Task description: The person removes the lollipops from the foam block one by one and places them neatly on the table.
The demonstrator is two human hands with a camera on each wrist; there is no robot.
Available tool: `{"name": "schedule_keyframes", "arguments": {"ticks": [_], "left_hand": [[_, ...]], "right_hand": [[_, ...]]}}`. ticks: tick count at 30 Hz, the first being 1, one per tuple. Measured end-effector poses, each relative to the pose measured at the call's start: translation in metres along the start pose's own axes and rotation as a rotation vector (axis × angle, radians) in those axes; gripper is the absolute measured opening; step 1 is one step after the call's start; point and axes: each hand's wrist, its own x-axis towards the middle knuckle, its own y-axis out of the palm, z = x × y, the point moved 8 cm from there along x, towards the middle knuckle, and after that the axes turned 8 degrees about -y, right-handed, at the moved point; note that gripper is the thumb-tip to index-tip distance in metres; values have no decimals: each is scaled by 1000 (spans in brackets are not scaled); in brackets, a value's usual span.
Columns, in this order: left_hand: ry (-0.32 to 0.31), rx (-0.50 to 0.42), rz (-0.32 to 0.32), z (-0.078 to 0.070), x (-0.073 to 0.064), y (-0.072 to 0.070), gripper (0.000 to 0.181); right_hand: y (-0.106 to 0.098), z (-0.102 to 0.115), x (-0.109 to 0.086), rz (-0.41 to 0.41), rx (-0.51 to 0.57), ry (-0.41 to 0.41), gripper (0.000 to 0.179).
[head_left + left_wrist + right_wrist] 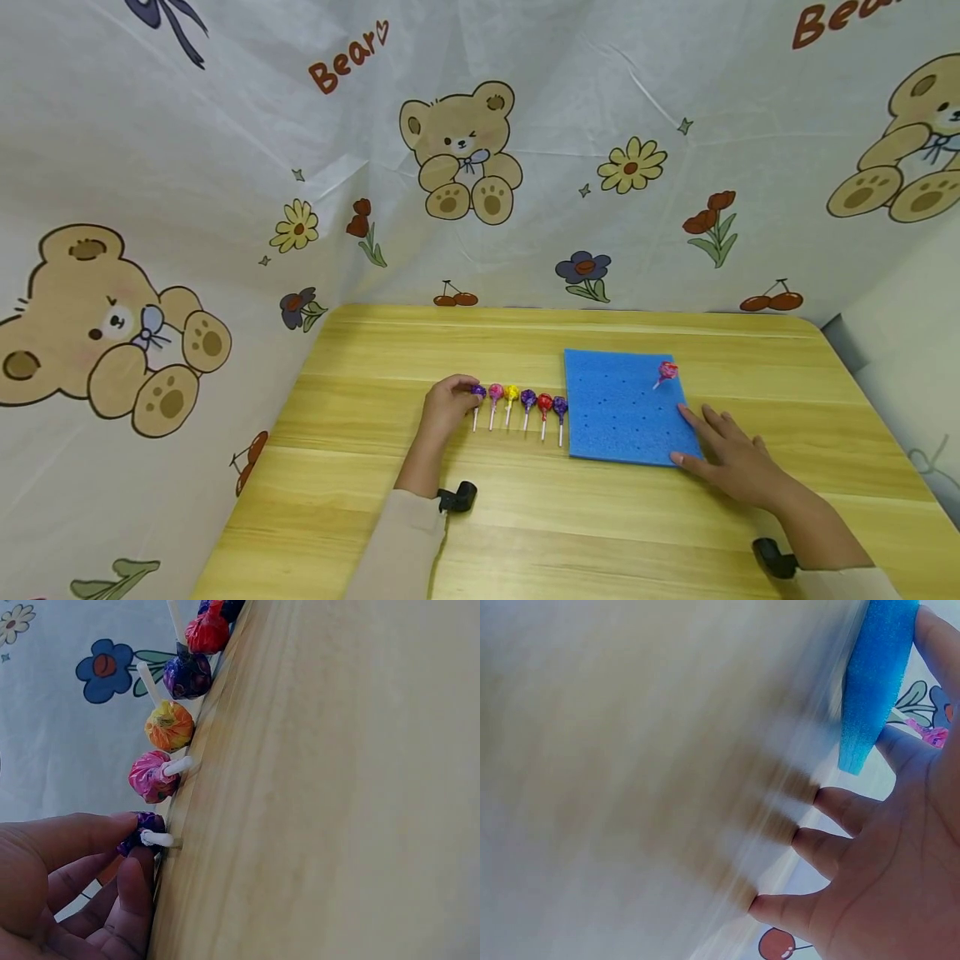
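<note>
At the left end of a row of lollipops, my left hand (448, 406) pinches the purple-wrapped lollipop (153, 823) by its head between thumb and finger. Beside it lie a pink lollipop (496, 392), a yellow one (512, 392), a purple one (528, 398), a red one (545, 403) and another purple one (560, 405), sticks toward me. A blue foam board (622, 437) dotted with small holes lies right of the row. One pink-red lollipop (667, 371) stands tilted in its upper right corner. My right hand (738, 462), fingers spread, touches the board's right edge with thumb and index finger.
Everything lies on a wood-grain table (570, 533). A white cloth (555, 50) printed with bears and flowers hangs behind it and along the left side. Black wrist cameras are on both arms.
</note>
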Motion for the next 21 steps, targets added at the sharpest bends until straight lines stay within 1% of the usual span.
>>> {"name": "schedule_keyframes", "arguments": {"ticks": [8,16,21], "left_hand": [[-5,-41,-10,0,4,0,29],[-5,11,-30,0,3,0,31],[1,10,-32,1,2,0,31]], "right_hand": [[0,-1,1,-5,2,0,88],[-1,-1,0,-7,1,-3,87],[0,-1,-1,-8,-2,-4,86]]}}
